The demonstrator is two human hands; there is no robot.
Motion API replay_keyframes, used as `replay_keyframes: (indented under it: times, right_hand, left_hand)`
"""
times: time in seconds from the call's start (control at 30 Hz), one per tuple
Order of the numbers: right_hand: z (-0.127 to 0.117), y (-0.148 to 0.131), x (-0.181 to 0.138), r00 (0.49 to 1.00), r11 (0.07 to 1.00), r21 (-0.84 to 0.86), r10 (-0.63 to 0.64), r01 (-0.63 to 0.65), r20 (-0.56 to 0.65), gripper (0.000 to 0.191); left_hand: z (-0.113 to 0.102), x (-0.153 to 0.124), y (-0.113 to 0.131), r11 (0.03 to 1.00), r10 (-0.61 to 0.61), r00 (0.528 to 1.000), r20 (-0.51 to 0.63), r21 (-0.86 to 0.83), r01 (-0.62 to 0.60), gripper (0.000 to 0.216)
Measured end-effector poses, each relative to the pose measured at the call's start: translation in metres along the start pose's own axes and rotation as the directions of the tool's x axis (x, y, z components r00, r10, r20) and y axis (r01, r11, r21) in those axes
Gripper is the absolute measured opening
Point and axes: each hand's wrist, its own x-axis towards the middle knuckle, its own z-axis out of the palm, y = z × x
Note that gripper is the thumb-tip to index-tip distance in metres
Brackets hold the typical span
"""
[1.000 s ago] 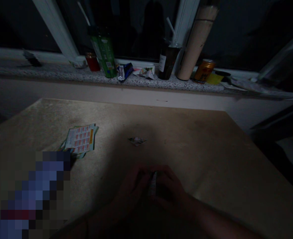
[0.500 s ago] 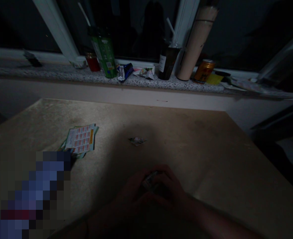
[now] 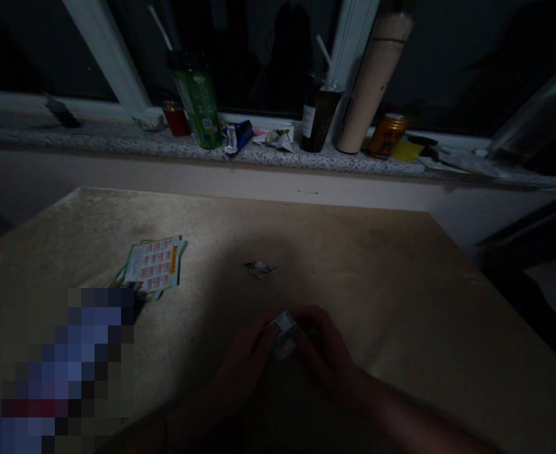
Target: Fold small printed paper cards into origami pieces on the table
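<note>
Between my two hands, low in the middle of the view, is a small folded piece of printed paper. My left hand grips its left side, the thumb lying over the face. From the right, my right hand holds the other side with bent fingers. Both hands are dim and in shadow, so some fingers are hard to make out. Beyond them a small folded paper piece with pointed ends lies on the tabletop.
A stack of printed sheets lies at left, beside a blurred-out blue area. Along the granite sill stand a green cup, a red jar, a dark cup with a straw, a tall pink flask and a golden can.
My hands have drawn slightly apart and shifted the folded paper, so more of its printed face shows. The things on the table and sill have not moved.
</note>
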Motion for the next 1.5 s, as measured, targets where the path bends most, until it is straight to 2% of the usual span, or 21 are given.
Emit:
replay_keyframes:
  times: [0.07, 0.17, 0.37, 0.53, 0.67, 0.8, 0.9, 1.03, 1.07, 1.2, 1.43, 1.5]
  right_hand:
    - [0.001, 0.000, 0.000, 0.998, 0.997, 0.052, 0.062, -0.062, 0.008, 0.021]
    - [0.001, -0.001, 0.001, 0.997, 0.995, 0.071, 0.071, -0.072, 0.026, 0.019]
    - [0.000, 0.002, 0.002, 1.000, 0.997, 0.078, 0.005, -0.005, -0.001, 0.012]
    - [-0.002, 0.003, 0.003, 0.999, 1.000, 0.000, 0.025, -0.025, 0.020, 0.013]
    - [-0.003, 0.001, 0.003, 0.998, 0.998, 0.040, 0.040, -0.042, 0.055, 0.013]
    - [-0.002, 0.003, 0.004, 0.999, 0.999, 0.032, -0.044, 0.043, 0.031, 0.022]
    - [-0.002, 0.004, 0.006, 0.996, 0.996, -0.001, -0.094, 0.094, 0.002, 0.023]
    - [-0.001, 0.003, 0.005, 0.995, 0.995, -0.019, -0.095, 0.095, -0.005, 0.024]
    - [-0.001, 0.004, 0.004, 0.996, 0.995, -0.024, -0.093, 0.093, -0.008, 0.026]
    - [0.000, 0.005, 0.003, 0.994, 0.994, -0.002, -0.107, 0.107, -0.015, 0.031]
    - [-0.001, 0.006, 0.003, 0.993, 0.993, 0.030, -0.117, 0.117, -0.008, 0.033]
    - [-0.001, 0.006, 0.003, 0.993, 0.992, 0.022, -0.121, 0.121, -0.002, 0.035]
  left_hand:
    - [-0.001, 0.001, 0.003, 1.000, 0.001, 1.000, 0.015, -0.005, -0.001, 0.031]
    - [-0.002, 0.002, 0.005, 0.999, 0.025, 0.998, 0.055, -0.023, -0.024, 0.031]
    - [-0.002, 0.006, 0.006, 0.998, 0.007, 0.989, 0.146, -0.065, 0.002, 0.028]
    - [-0.003, 0.008, 0.011, 0.992, -0.073, 0.990, 0.119, -0.093, 0.084, 0.024]
    - [-0.004, 0.010, 0.011, 0.980, -0.079, 0.991, 0.104, -0.171, 0.096, 0.027]
    - [-0.006, 0.012, 0.010, 0.956, -0.068, 0.992, 0.106, -0.278, 0.095, 0.028]
    - [-0.006, 0.012, 0.007, 0.952, -0.084, 0.989, 0.121, -0.282, 0.116, 0.029]
    - [-0.006, 0.011, -0.001, 0.975, -0.172, 0.980, -0.102, -0.160, 0.154, 0.035]
    - [-0.006, 0.011, -0.002, 0.977, -0.178, 0.977, -0.119, -0.142, 0.160, 0.036]
    - [-0.007, 0.011, 0.000, 0.985, -0.136, 0.991, -0.019, -0.110, 0.133, 0.037]
    - [-0.007, 0.012, 0.004, 0.985, -0.112, 0.993, 0.023, -0.132, 0.114, 0.034]
    - [-0.006, 0.012, 0.003, 0.981, -0.124, 0.992, 0.003, -0.148, 0.123, 0.034]
